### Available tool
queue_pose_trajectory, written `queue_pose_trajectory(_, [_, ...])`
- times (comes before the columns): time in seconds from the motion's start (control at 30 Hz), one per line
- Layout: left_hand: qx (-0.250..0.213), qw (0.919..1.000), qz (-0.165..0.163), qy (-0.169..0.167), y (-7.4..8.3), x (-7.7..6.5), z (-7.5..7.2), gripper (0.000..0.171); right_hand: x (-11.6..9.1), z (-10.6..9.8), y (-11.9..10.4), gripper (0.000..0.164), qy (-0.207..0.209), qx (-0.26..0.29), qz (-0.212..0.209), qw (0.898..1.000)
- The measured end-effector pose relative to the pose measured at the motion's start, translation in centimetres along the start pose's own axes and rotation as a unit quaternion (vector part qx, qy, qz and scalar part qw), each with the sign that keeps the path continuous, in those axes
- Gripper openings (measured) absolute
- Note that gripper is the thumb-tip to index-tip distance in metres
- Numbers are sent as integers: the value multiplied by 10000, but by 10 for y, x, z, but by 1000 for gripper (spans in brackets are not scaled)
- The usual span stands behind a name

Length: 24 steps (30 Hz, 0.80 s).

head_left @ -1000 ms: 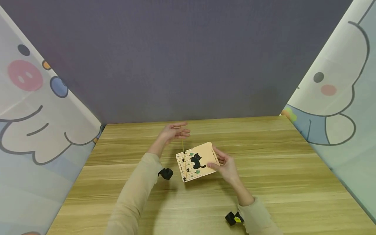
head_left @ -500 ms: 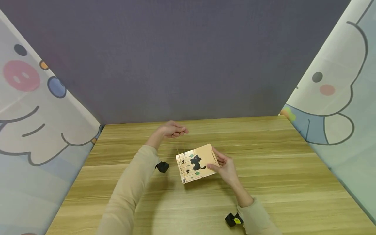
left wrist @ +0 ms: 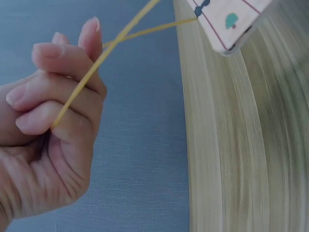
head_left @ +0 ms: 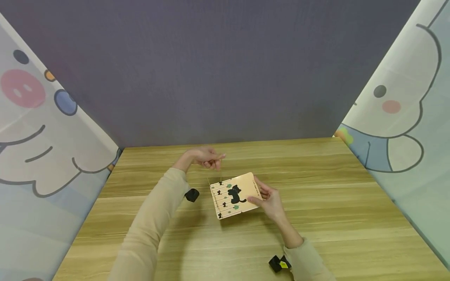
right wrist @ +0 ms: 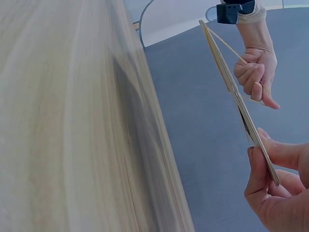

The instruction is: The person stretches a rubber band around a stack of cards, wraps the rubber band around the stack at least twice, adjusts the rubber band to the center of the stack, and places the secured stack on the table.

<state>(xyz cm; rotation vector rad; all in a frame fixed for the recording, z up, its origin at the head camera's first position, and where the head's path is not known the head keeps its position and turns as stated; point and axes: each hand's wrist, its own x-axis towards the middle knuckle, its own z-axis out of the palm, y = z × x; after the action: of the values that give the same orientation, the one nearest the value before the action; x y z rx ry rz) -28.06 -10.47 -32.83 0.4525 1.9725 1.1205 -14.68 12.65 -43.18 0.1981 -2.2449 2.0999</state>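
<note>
In the head view, a cream card folder (head_left: 244,189) printed with a black cat and small figures is held tilted above the wooden table. My right hand (head_left: 272,201) pinches its right end, thumb on the printed face and fingers behind. A thin yellow rubber band (left wrist: 140,19) loops round the folder's left end and stretches away from it. Curled fingers of my left hand (head_left: 208,157) hook this band beyond the folder's far edge. The left wrist view has the two strands crossing beside those fingers. Edge-on in the right wrist view, the folder shows layered edges.
The wooden tabletop (head_left: 334,214) extends around both arms, with a dark grey panel (head_left: 225,78) behind it. Cartoon-printed sheets (head_left: 397,78) flank both sides. Black wrist mounts (head_left: 191,195) sit by each sleeve.
My left hand has turned over, its spread fingers curling in and pulling the band toward the far side. The strands now pull apart at the folder's left end. My right hand stays nearly still.
</note>
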Motion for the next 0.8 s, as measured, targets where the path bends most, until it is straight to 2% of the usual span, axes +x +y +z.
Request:
queue_pose_trajectory(0.13, [225,9994,-71,-249,1,1,1,52,-1,0,0,65,32,10,-31,10000])
queue_pose_trajectory(0.27, [892,9947,-169,-479,5,1,2,52,-3,0,1,64,8,-46,-184,9998])
queue_pose_trajectory(0.33, [1335,9893,-149,-571,8,0,2,48,-3,0,2,64,2,-34,-185,9998])
queue_pose_trajectory(0.5, [2201,9718,154,-833,14,-4,8,38,-4,-1,3,66,54,36,-74,10000])
queue_pose_trajectory(0.57, [2412,9657,236,-933,14,-5,13,38,-5,-1,4,66,77,11,-34,10000])
queue_pose_trajectory(0.67, [2886,9526,313,-906,15,-6,21,42,-4,-1,4,66,114,-1,4,9999])
queue_pose_trajectory(0.73, [3262,9413,312,-817,17,-7,27,46,-3,-2,5,66,131,-21,-16,9999])
queue_pose_trajectory(0.8, [3749,9243,330,-640,19,-7,32,48,-2,-2,5,65,156,-43,-49,9999])
